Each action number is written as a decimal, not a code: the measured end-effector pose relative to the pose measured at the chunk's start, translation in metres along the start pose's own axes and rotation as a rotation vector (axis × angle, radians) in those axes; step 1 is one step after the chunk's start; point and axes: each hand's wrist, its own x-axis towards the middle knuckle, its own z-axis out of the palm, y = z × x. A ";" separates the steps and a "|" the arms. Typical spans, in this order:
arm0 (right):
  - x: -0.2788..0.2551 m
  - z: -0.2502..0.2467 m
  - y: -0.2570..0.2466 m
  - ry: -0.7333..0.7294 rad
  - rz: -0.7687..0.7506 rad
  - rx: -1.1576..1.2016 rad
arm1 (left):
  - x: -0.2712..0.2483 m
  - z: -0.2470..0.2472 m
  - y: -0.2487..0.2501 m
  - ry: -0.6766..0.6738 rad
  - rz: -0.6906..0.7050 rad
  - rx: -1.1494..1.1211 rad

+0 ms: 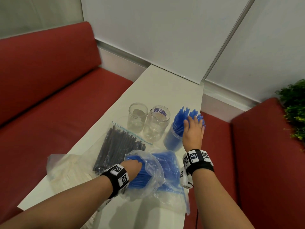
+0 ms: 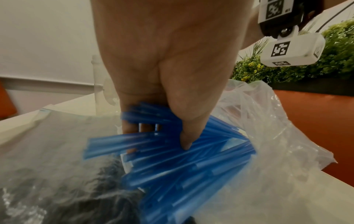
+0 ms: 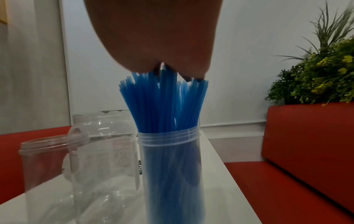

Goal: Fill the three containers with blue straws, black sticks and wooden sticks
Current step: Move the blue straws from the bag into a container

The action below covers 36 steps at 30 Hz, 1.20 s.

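Left hand (image 2: 168,63) fingertips buried in blurred straws (image 2: 172,163); right hand (image 3: 153,34) cut off top edge, fingers unseen; lower-left pale sticks (image 1: 69,172) possibly wooden.

A narrow white counter (image 1: 158,90) runs away from the viewer and butts against a pale wall (image 1: 148,30). A grey skirting strip (image 1: 125,53) runs along the foot of that wall, and a slim white vertical trim (image 1: 229,38) divides the wall above the counter's far end. Left of the counter stands a red upholstered bench (image 1: 49,96) with a padded backrest; right of the counter is a second red bench (image 1: 264,154). Behind that right bench's backrest grows a green leafy plant (image 1: 295,109) with small yellow blooms. The light is soft and even.
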 end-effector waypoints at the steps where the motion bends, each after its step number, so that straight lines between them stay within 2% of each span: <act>1: -0.001 0.003 0.003 -0.050 0.014 -0.081 | -0.001 -0.001 0.000 -0.002 -0.006 0.000; 5: 0.002 0.002 0.003 0.108 -0.033 -0.077 | -0.003 -0.014 0.003 -0.048 -0.030 0.015; 8: -0.004 0.004 0.001 -0.037 -0.004 -0.135 | -0.004 -0.027 0.004 -0.123 -0.048 0.054; 9: -0.009 0.004 0.000 -0.040 -0.002 -0.086 | -0.006 -0.031 0.004 -0.124 -0.055 0.063; 12: -0.029 -0.001 -0.010 0.223 -0.149 0.170 | -0.011 -0.041 0.004 -0.095 -0.115 0.065; 13: -0.040 -0.001 -0.017 0.268 -0.203 0.241 | -0.013 -0.043 0.003 -0.081 -0.129 0.063; 14: -0.052 0.001 -0.024 0.248 -0.243 0.308 | -0.014 -0.045 0.002 -0.073 -0.136 0.066; 16: -0.077 0.009 -0.036 0.044 -0.270 0.404 | -0.016 -0.051 0.001 -0.092 -0.146 0.088; 18: -0.100 0.016 -0.047 -0.315 -0.236 0.451 | -0.017 -0.057 0.002 -0.098 -0.159 0.105; 21: -0.123 0.036 -0.052 -0.754 -0.227 0.300 | -0.025 -0.071 0.001 -0.054 -0.156 0.129; 23: -0.130 0.051 -0.052 -0.840 -0.248 0.146 | -0.031 -0.087 0.001 -0.061 -0.118 0.153; 26: -0.136 0.065 -0.053 -0.718 -0.226 0.099 | -0.043 -0.117 0.003 -0.052 -0.062 0.221; 28: -0.133 0.069 -0.053 -0.657 -0.152 0.210 | -0.052 -0.136 -0.001 0.042 -0.008 0.182; 31: -0.129 0.063 -0.062 -0.673 0.019 0.432 | -0.068 -0.161 -0.013 0.358 0.114 -0.005; 33: -0.125 0.060 -0.069 -0.636 0.049 0.536 | -0.073 -0.169 -0.013 0.527 0.171 -0.106; 36: -0.116 0.053 -0.085 -0.559 0.070 0.700 | -0.074 -0.168 -0.004 0.596 0.288 -0.248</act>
